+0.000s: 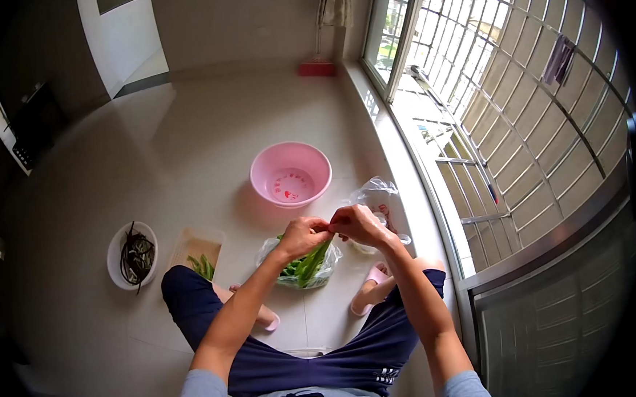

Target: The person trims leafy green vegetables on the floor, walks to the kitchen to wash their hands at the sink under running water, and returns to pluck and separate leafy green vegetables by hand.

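Note:
My left hand (304,236) and my right hand (361,225) meet in front of me, fingertips pinched together. Between them is the tip of a long, flat green vegetable (316,260), which looks like a bean pod; my fingers partly cover it. Just below, a clear plastic bag (330,276) holds more green vegetables and lies open on the floor between my feet. To the left, several green pods (201,267) lie in a shallow beige tray (203,242).
A pink basin (260,174) with red printing inside stands beyond my hands. Left of the tray is a white bowl (113,263) of dark, long strands (138,254). Another plastic bag (377,195) sits by the window ledge (386,140). A red dustpan (316,69) stands by the far wall.

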